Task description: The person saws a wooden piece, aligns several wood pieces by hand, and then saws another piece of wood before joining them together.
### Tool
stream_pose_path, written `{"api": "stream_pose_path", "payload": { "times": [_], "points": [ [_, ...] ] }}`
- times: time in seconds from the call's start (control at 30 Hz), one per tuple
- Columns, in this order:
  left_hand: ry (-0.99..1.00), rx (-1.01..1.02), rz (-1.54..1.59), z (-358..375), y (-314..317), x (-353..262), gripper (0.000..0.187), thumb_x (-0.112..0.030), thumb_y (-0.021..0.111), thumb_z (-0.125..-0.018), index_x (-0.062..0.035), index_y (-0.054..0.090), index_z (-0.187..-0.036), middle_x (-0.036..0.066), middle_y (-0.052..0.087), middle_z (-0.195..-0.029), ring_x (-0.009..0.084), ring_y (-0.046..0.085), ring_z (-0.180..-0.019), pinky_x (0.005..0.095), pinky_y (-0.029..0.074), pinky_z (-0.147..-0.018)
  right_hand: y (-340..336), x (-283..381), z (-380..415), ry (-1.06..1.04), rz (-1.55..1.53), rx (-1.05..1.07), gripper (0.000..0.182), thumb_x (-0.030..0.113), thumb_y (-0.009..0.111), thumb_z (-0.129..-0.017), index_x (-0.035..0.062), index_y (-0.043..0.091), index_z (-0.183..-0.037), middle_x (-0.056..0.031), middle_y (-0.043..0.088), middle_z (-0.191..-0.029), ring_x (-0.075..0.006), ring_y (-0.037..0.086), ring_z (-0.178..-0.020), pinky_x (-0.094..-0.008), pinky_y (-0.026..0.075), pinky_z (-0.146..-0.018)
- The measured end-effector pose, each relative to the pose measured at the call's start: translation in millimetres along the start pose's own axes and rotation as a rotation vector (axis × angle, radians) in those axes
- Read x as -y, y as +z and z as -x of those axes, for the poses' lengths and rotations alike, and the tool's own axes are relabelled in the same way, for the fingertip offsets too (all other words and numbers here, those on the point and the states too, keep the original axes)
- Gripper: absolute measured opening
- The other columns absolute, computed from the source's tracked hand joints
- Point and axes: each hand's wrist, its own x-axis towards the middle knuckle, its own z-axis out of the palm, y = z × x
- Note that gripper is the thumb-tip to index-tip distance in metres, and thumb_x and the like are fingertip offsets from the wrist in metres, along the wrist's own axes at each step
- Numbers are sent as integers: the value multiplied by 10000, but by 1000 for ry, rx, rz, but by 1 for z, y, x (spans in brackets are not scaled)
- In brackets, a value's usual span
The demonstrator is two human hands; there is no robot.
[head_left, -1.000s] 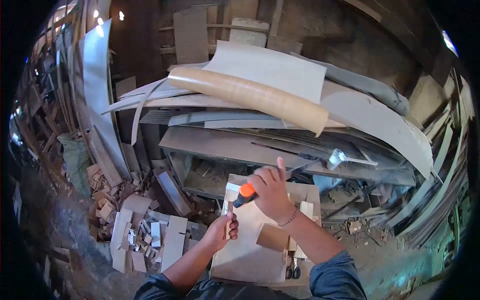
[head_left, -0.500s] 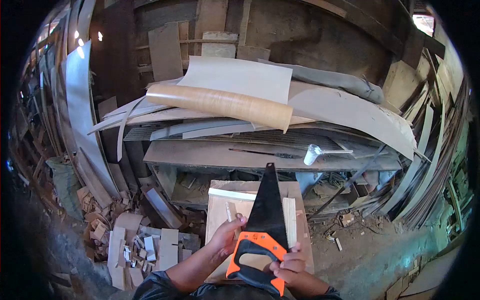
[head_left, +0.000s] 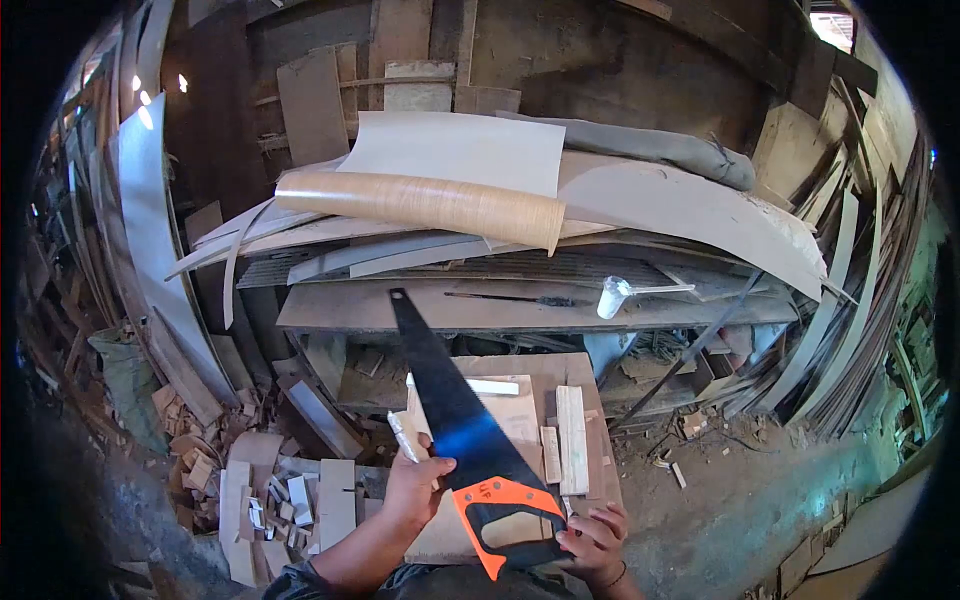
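Observation:
A handsaw [head_left: 455,405] with a black blade and an orange-and-black handle lies slanted in front of me, its tip toward the upper left. My right hand [head_left: 597,542] has curled fingers at the right end of its handle. My left hand [head_left: 412,490] is closed around a thin whitish stick [head_left: 403,436], whose exact kind I cannot make out. The left thumb touches the blade's left edge near the handle. Under the saw is a wooden board [head_left: 520,405] on a work surface, with a white strip [head_left: 490,387] and light wood strips [head_left: 571,440] on top.
Behind stands a bench [head_left: 360,308] bearing a rolled wood-grain sheet [head_left: 420,207], large panels and a white cup [head_left: 613,298] with a stick in it. Wood scraps [head_left: 290,500] lie on the floor at left. Long strips [head_left: 850,300] lean at the right.
The saw has swung so its tip points farther left, its blade now near my left thumb. The wood strips at right are more exposed. My view has shifted slightly.

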Motion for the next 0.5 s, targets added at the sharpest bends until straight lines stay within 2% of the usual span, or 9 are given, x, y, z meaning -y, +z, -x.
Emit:
{"api": "stream_pose_path", "payload": {
  "times": [0.07, 0.17, 0.27, 0.3, 0.4, 0.5],
  "points": [
    [73, -14, -16, -7, -17, 6, 437, 168, 584, -743, -154, 452, -1007, 37, 555, -853, 195, 632, -767, 346, 540, -653, -7, 12, 0, 36, 25, 82, 317, 373, 759, -771, 303, 666, -1066, 73, 612, -1121, -197, 515, -1104, -471, 330, -1061],
    [130, -55, -38, -3, -19, 7, 460, 174, 580, -740, -141, 427, -1039, 59, 561, -871, 196, 644, -720, 318, 536, -587, -3, 24, -7, 39, 74, 204, 332, 305, 749, -766, 255, 668, -1085, 59, 611, -1143, -185, 526, -1128, -468, 346, -1047],
    [132, -93, -130, 1, -29, 18, 468, 178, 584, -740, -136, 419, -1046, 67, 556, -877, 209, 649, -724, 332, 546, -602, 10, 34, -17, 79, 69, 399, 366, 272, 738, -750, 212, 660, -1102, 47, 610, -1140, -171, 543, -1116, -470, 362, -1032],
    [136, -110, -143, 3, -28, 22, 468, 178, 580, -734, -141, 426, -1040, 66, 553, -883, 199, 637, -706, 325, 535, -591, 16, 35, -20, 45, 62, 417, 391, 241, 729, -735, 171, 648, -1112, 18, 610, -1126, -175, 574, -1062, -447, 399, -1003],
    [157, -116, -180, 7, -27, 31, 451, 163, 587, -733, -146, 441, -1027, 60, 546, -888, 175, 610, -663, 307, 512, -567, 30, 24, -19, -76, -46, 540, 365, 229, 719, -738, 134, 632, -1080, -29, 624, -1068, -210, 604, -991, -401, 455, -913],
    [150, -35, -285, 8, -28, 29, 391, 113, 636, -771, -124, 444, -1016, 52, 545, -868, 170, 606, -651, 296, 511, -560, 40, 20, -14, -81, -148, 591, 284, 238, 747, -753, 90, 632, -967, -70, 648, -918, -254, 635, -837, -379, 504, -766]
  ]
}}
